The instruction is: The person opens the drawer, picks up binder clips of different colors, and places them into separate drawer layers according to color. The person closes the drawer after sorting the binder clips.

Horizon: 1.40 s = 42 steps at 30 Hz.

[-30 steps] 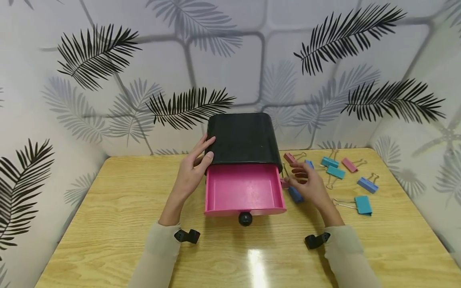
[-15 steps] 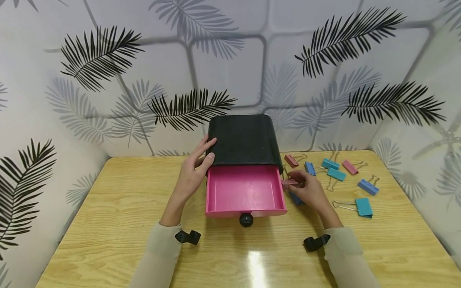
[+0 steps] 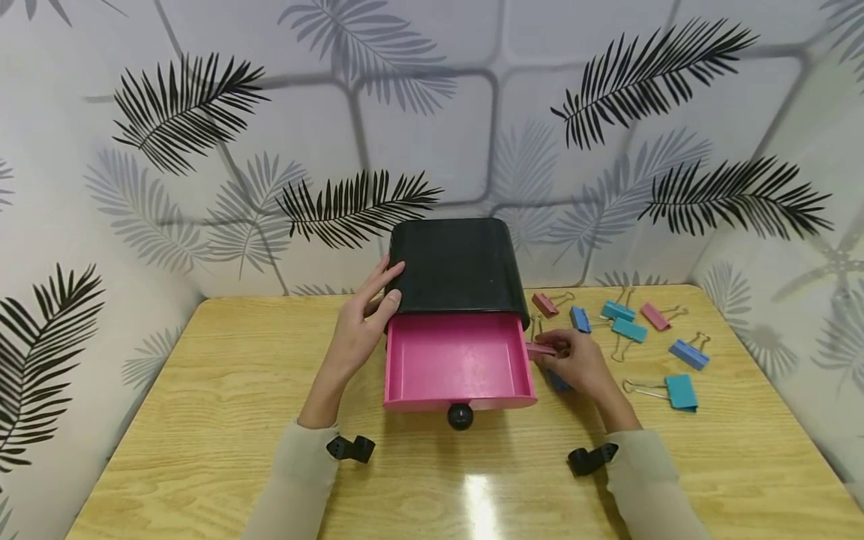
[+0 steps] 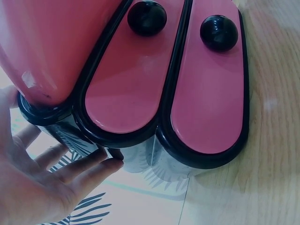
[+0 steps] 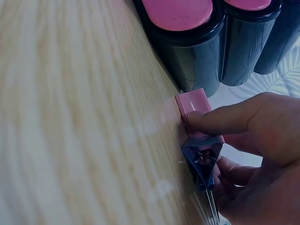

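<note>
A black box point(image 3: 455, 266) stands at the back of the table, with its pink top drawer point(image 3: 461, 352) pulled out and nothing inside. Its other two pink drawers point(image 4: 206, 108) are pushed in. My left hand point(image 3: 358, 330) rests on the box's left side and top edge, thumb and fingers extended. Just right of the drawer, my right hand point(image 3: 580, 364) pinches a pink binder clip point(image 5: 193, 101) between thumb and fingers, low over the table. A blue binder clip point(image 5: 202, 161) lies right against it, partly hidden under the hand in the head view.
Several pink, blue and teal binder clips lie on the table to the right, among them a teal clip point(image 3: 680, 392) nearest the front and a blue clip point(image 3: 689, 353). The drawer's black knob point(image 3: 460, 416) sticks out in front. A patterned wall point(image 3: 432, 135) stands behind.
My right hand has lowered beside the drawer, and its loose fingers have closed on the pink binder clip. My left hand keeps its place on the box.
</note>
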### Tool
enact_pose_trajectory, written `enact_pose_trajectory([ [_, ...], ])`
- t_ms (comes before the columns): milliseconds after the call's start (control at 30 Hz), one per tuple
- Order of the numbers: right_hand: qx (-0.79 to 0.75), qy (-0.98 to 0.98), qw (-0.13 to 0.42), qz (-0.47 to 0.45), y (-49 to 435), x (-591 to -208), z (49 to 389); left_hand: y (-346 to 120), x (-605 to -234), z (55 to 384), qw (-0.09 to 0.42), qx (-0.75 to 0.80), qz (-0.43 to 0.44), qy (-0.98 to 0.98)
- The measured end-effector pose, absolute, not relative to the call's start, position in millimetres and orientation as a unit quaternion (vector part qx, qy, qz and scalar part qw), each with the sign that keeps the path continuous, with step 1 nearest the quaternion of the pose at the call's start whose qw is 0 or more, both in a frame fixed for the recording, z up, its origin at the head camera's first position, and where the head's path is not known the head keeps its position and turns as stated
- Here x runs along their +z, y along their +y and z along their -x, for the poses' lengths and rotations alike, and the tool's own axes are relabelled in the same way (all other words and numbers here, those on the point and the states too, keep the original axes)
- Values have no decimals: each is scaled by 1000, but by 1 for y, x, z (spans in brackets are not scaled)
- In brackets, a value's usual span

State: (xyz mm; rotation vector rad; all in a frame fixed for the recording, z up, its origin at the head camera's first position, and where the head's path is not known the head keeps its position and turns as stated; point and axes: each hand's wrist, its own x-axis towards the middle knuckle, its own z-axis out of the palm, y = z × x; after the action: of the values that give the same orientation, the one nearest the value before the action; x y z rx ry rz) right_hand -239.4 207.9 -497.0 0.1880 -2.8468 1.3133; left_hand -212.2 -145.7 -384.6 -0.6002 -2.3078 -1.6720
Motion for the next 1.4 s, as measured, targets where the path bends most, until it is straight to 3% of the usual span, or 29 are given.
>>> enact_pose_trajectory([
  [567, 355, -930, 11, -95, 206, -496, 238, -145, -386, 213, 110, -576, 203, -784],
  [767, 398, -912, 13, -98, 209, -491, 234, -149, -407, 228, 120, -576, 203, -783],
  [1400, 491, -860, 87, -111, 228, -476, 222, -152, -418, 236, 127, -575, 206, -781],
])
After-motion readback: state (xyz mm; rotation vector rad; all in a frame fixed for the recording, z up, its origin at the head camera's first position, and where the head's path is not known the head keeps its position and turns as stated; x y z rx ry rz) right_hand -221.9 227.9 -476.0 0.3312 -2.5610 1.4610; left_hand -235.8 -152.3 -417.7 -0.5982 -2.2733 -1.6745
